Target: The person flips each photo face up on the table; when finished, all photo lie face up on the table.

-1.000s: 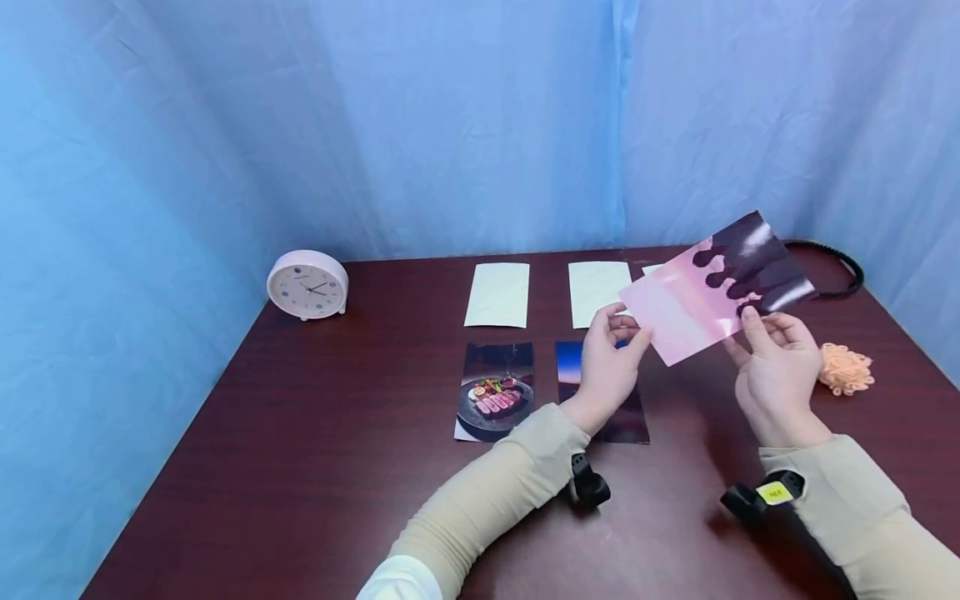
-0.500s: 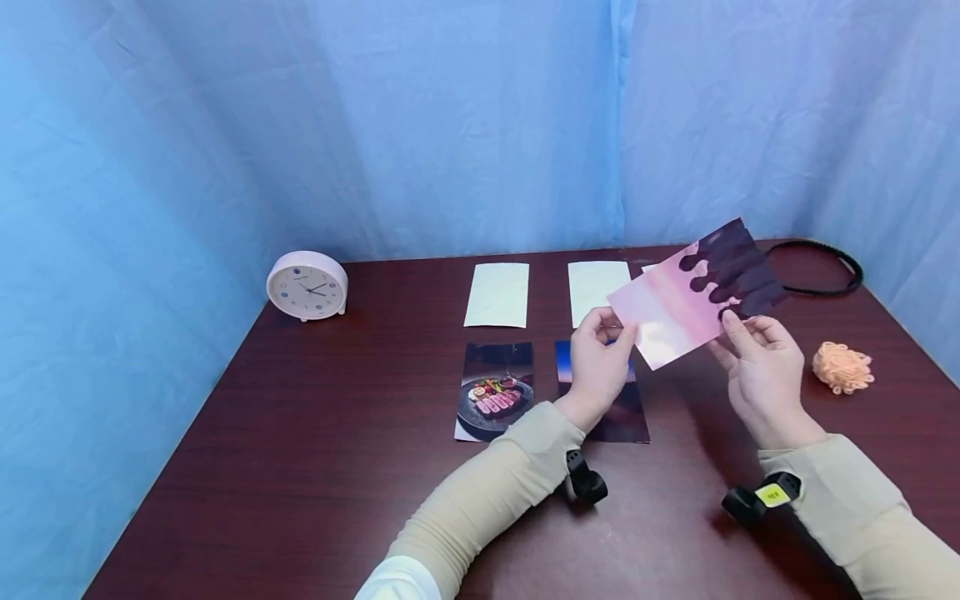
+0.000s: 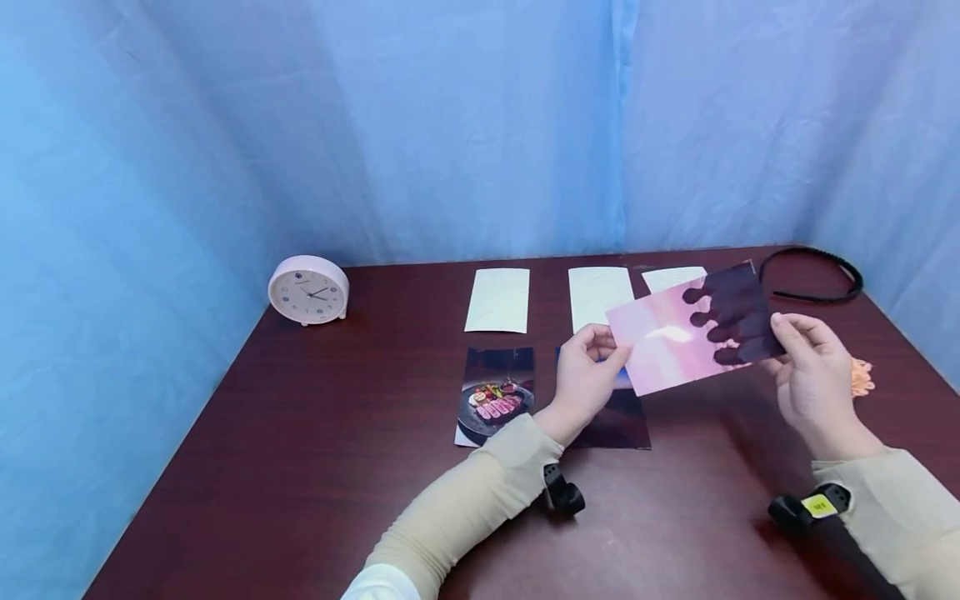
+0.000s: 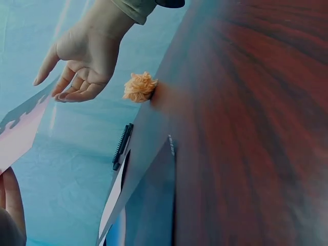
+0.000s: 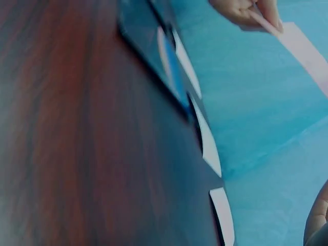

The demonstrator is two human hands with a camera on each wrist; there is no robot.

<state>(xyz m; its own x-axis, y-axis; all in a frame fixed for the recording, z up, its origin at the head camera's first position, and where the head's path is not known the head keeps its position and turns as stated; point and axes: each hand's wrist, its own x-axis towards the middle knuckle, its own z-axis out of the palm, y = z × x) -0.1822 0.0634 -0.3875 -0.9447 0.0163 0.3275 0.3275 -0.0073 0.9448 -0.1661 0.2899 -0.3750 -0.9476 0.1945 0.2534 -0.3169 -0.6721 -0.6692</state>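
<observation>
A glossy photo print (image 3: 667, 333) with a pink sky and dark silhouetted figures hangs above the table, tilted. My left hand (image 3: 588, 375) pinches its left edge between thumb and fingers. At the dark right end, my right hand (image 3: 813, 375) pinches the edge with its thumb on top. Under and beside the left hand lies a dark photo with a blue strip (image 3: 615, 421), partly hidden by that hand. A steak photo (image 3: 497, 396) lies left of it. Behind them are three white cards, the left card (image 3: 497, 300), middle card (image 3: 600, 292) and right card (image 3: 667, 277), the last two partly covered.
A white round clock (image 3: 308, 290) stands at the table's back left. A black braided headband (image 3: 855, 283) lies at the back right. An orange looped scrunchie-like thing (image 4: 139, 87) sits behind the right hand. Blue curtains (image 3: 450, 125) enclose the dark red table (image 3: 315, 467).
The pink photo print has come lower and turned closer to level. My right hand has shifted right to the print's far end, while the left hand has moved slightly left and down.
</observation>
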